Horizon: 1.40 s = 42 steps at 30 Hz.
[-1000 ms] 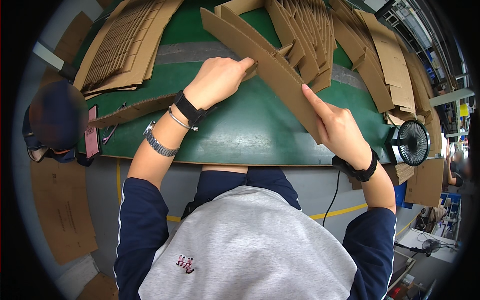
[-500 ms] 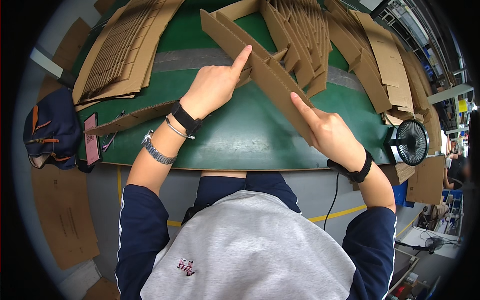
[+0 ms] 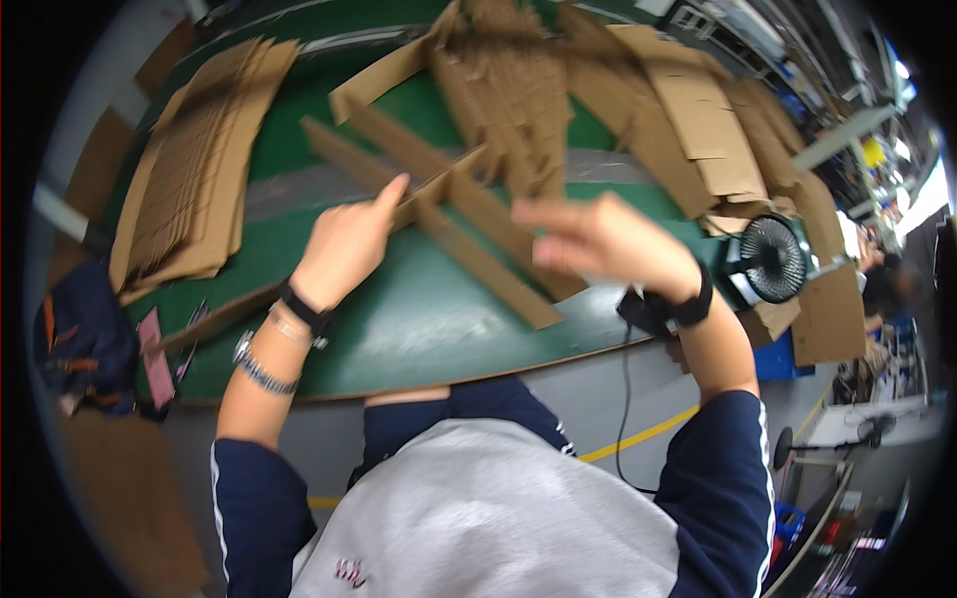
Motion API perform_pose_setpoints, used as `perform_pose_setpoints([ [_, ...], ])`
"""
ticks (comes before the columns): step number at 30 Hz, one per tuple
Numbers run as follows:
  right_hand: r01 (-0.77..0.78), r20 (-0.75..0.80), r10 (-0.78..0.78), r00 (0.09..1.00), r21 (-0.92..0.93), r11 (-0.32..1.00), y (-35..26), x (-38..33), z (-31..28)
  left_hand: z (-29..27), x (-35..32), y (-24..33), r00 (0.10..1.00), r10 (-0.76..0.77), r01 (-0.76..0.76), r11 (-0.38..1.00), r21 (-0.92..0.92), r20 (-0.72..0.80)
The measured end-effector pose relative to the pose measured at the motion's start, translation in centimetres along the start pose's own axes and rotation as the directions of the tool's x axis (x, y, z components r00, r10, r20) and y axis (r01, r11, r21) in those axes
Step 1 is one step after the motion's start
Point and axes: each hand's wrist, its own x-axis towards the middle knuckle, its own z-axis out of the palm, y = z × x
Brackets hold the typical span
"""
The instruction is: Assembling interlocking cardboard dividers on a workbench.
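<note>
Two long brown cardboard strips lie nearly parallel on edge across the middle of the green table (image 3: 399, 344): a nearer strip (image 3: 488, 269) and a farther strip (image 3: 503, 214). A third cardboard strip (image 3: 224, 317) crosses them, running from the lower left beneath my left hand. My left hand (image 3: 349, 249) is closed round this crossing strip, left of the joints, its index finger pointing up along it; the fingers' undersides are hidden. My right hand (image 3: 613, 244), blurred, hovers by the right part of the farther strip with fingers stretched out, apparently holding nothing.
A pile of assembled cardboard dividers (image 3: 503, 90) stands at the far middle. Flat cardboard stacks lie left (image 3: 189, 164) and right (image 3: 688, 110). A small black fan (image 3: 773, 257) sits at the right edge. A pink-screened phone (image 3: 156, 359) and a dark blue bag (image 3: 88, 334) are at the left.
My right hand has come off the upright strip and opened. The strips now sit lower, spread as two parallel pieces across the third. The whole view has shifted and turned.
</note>
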Motion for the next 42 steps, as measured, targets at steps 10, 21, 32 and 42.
perform_pose_setpoints([
  [10,-0.807,-0.616,0.614,0.494,-0.588,0.058,29.9,-8.2,-10.9,-0.5,-0.1,1.2,0.995,-0.058,0.052,0.996,0.067,0.082],
  [21,-0.677,-0.328,0.808,0.490,-0.727,0.116,31.9,-8.6,-14.4,-1.4,-1.5,0.3,0.988,-0.154,0.154,0.988,-0.013,0.026],
  [32,-0.278,-0.341,0.687,0.641,0.731,0.623,17.1,-4.0,-16.0,-2.0,-2.7,-0.9,0.996,-0.093,0.093,0.993,-0.071,-0.005],
  [42,-0.557,0.403,0.457,0.793,0.784,0.275,-6.3,3.5,4.0,-0.4,-1.7,-0.7,0.992,-0.095,0.090,0.994,-0.067,-0.077],
])
